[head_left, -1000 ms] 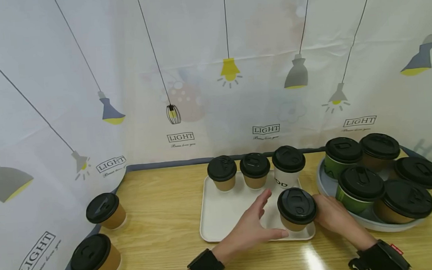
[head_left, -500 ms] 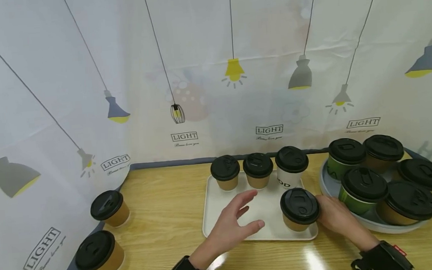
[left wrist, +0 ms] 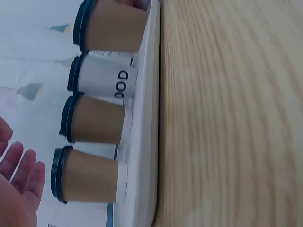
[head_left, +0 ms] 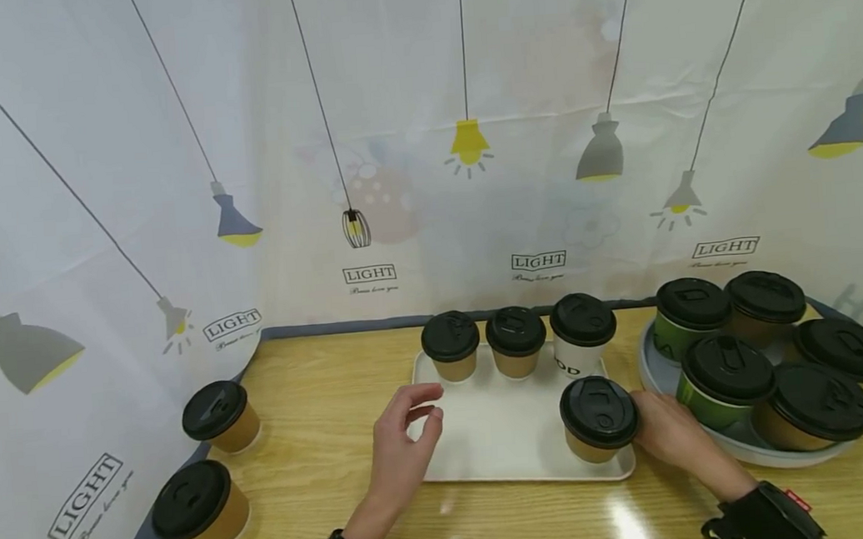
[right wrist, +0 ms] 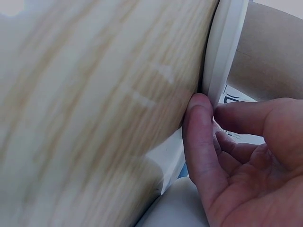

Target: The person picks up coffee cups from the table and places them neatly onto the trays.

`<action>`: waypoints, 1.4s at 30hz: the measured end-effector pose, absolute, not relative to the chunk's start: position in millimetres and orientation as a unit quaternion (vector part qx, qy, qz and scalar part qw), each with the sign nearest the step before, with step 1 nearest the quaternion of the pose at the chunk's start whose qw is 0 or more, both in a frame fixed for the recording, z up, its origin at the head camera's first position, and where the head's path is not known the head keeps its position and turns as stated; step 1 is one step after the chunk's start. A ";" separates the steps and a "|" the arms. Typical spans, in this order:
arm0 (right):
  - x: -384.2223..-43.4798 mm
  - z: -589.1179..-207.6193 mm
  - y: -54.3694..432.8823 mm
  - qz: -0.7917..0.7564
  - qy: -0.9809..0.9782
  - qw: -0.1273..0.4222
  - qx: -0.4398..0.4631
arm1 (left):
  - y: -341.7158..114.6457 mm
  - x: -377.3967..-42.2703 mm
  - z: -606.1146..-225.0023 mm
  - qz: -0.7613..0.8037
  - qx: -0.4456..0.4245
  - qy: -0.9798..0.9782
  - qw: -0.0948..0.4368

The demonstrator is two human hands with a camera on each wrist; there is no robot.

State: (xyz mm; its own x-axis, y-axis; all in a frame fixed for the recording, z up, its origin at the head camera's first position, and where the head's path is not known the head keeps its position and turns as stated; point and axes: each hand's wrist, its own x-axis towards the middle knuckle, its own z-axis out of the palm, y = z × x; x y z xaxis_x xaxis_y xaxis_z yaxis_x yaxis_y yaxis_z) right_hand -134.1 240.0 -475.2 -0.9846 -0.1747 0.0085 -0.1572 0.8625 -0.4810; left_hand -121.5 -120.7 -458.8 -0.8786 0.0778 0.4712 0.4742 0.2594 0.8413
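My right hand (head_left: pixel 671 428) is at the right edge of a white rectangular tray (head_left: pixel 481 441), beside a brown paper cup (head_left: pixel 600 416) with a black lid. In the right wrist view, its thumb and forefinger pinch the tray's rim (right wrist: pixel 222 47). Two more lidded brown cups, a left one (head_left: pixel 452 347) and a middle one (head_left: pixel 515 343), stand along the tray's back with a white lettered cup (head_left: pixel 582 334). Over the tray's left edge, my left hand (head_left: pixel 399 451) is loosely curved and holds nothing. Its fingers (left wrist: pixel 21 170) show apart from the cups in the left wrist view.
At right, a round grey tray (head_left: pixel 656 362) bears several green and brown lidded cups. Two lidded brown cups, one farther back (head_left: pixel 220 418) and one nearer (head_left: pixel 200 507), stand at the table's left side. A lamp-printed curtain (head_left: pixel 427 203) hangs behind the wooden table (head_left: pixel 321 411).
My left hand has moved left, away from the front right cup, and its fingers have drawn closer to the thumb. The right hand has stayed at the tray's edge.
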 end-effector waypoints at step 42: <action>-135.4 -475.3 239.8 -0.249 0.964 0.045 -0.087 | -249.6 -139.1 -484.8 -0.663 0.324 -0.600 0.309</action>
State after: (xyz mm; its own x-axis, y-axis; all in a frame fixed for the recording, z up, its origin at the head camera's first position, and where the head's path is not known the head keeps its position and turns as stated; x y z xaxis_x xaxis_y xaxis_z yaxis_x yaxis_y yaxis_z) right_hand -135.4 239.8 -475.3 -0.9808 -0.1901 -0.0431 -0.1453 0.8607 -0.4879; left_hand -139.1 -249.6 -484.8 -0.5996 -0.7981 -0.0590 0.0218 -0.0900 0.9957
